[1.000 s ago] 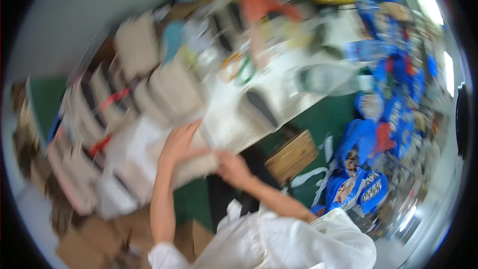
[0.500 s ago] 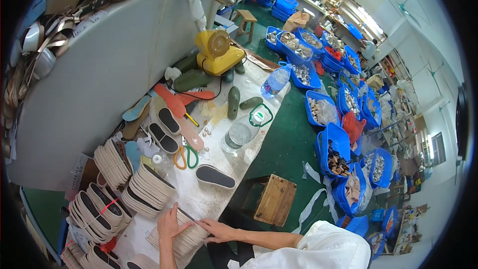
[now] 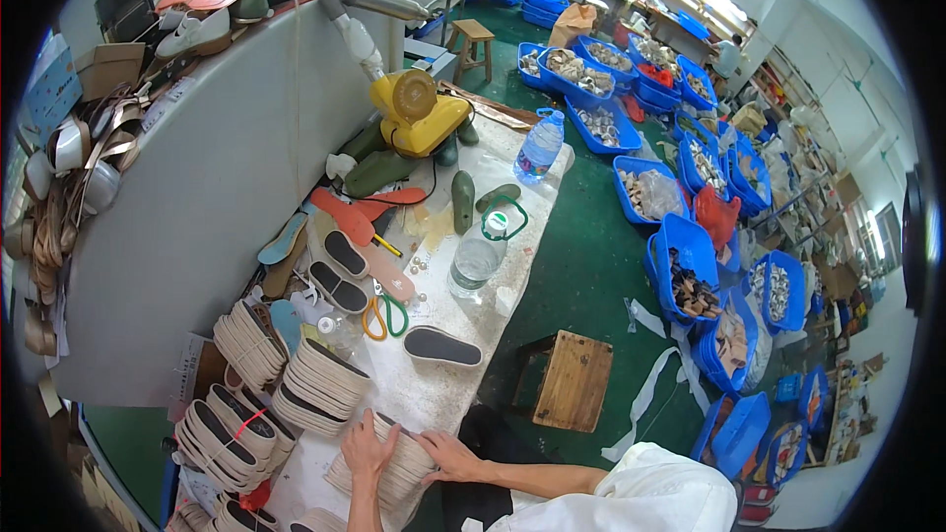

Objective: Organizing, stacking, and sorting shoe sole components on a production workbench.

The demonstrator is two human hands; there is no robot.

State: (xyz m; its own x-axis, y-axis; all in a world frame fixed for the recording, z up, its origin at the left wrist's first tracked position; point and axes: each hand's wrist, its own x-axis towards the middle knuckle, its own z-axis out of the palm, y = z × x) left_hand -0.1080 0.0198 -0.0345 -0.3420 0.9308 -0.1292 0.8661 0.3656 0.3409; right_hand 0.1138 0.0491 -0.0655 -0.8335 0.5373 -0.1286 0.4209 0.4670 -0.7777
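My left hand (image 3: 368,446) grips the left side of a stack of shoe soles (image 3: 406,468) with beige woven edges, at the near edge of the table. My right hand (image 3: 449,457) is closed round the right end of the same stack. The hands partly hide the stack's upper edge. Close by on the left stands another stack of soles (image 3: 320,389), with tied bundles of soles (image 3: 229,438) beyond it. A single dark-topped sole (image 3: 443,346) lies flat, farther up the table.
Orange- and green-handled scissors (image 3: 384,317), a large clear water bottle (image 3: 475,263) and a yellow machine (image 3: 419,113) are on the white table (image 3: 503,340). A wooden stool (image 3: 572,381) stands to the right. Several blue tubs (image 3: 687,261) of parts line the green floor.
The whole view has shifted, so the table and its things sit farther right in the picture. Both hands stay on the stack of soles.
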